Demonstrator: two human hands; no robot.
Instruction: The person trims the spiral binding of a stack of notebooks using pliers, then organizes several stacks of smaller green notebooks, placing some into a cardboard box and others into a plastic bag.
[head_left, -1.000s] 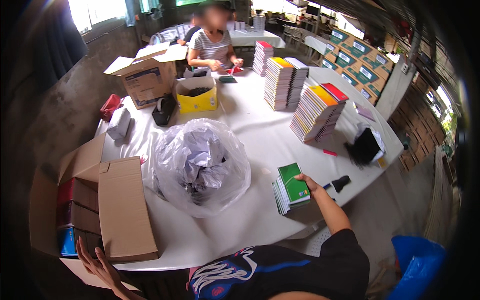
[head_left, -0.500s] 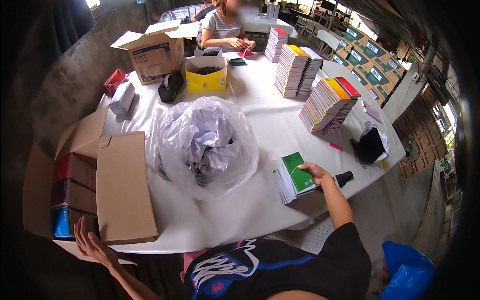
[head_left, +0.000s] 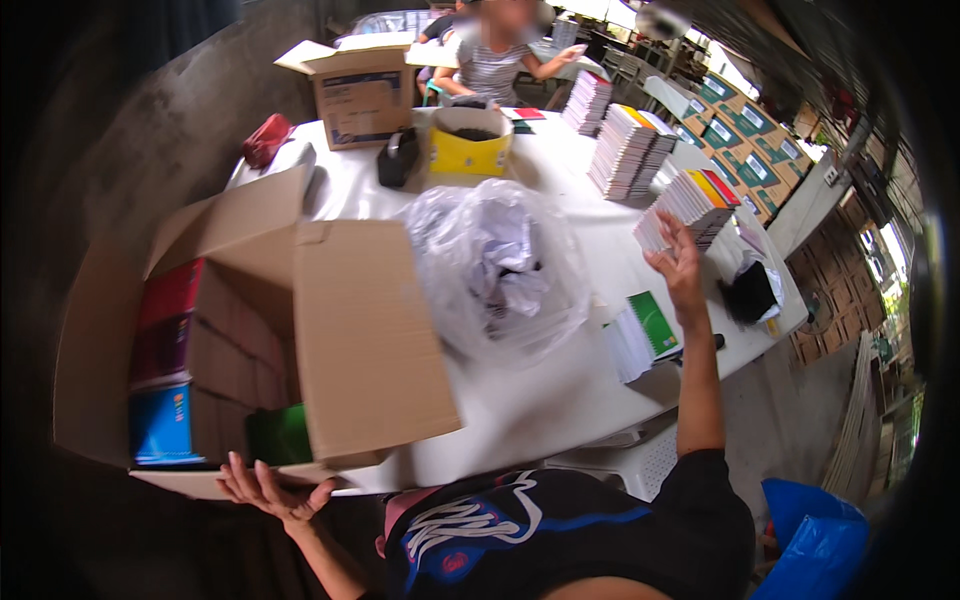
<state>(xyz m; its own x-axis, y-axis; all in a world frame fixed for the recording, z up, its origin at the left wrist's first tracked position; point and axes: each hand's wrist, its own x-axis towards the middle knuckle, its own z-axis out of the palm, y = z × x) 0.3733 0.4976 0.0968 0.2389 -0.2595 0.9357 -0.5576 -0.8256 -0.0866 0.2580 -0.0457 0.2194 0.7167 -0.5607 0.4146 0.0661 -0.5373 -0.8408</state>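
Hands (head_left: 680,268) apart, white-covered table (head_left: 530,420), grey wall (head_left: 215,110), stacked cartons (head_left: 742,147)

The open box (head_left: 375,335) is plain brown; the boxed notebooks (head_left: 160,425) show red, maroon, bright blue and green. The small pile (head_left: 652,318) on the white desk (head_left: 515,415) is green-topped, the near tall stack (head_left: 692,205) yellow and red. A yellow bin (head_left: 468,157), a grey-and-white striped shirt (head_left: 488,72), and a black shirt (head_left: 640,545) patterned white and blue.

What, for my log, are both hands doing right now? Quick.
Left hand: open, at the box; contact unclear.
Right hand: open, by the notebook stack; contact unclear.
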